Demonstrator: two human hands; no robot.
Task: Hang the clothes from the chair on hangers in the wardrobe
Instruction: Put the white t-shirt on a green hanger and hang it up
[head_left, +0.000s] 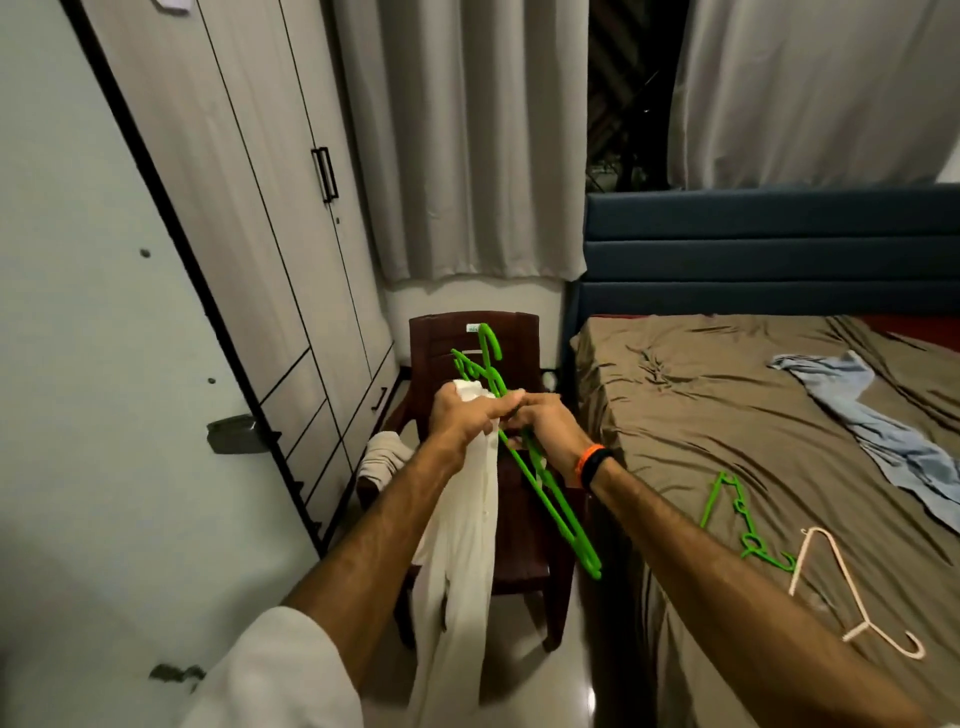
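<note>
Bedroom floor, brown chair (519, 545) beneath both hands. Left hand (460, 415): fingers curled, gripping the white garment (462, 545), which hangs below them. Right hand (545, 426): fingers pinch the green hanger (550, 493), just right of the left fingers. Closed wardrobe (270, 218) stands left of the fingers.

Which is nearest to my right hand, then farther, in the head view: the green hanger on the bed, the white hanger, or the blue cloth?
From the right hand:
1. Green hanger on the bed, near the bed's edge.
2. White hanger, lower right on the bed.
3. Blue cloth, far right on the bed.
</note>
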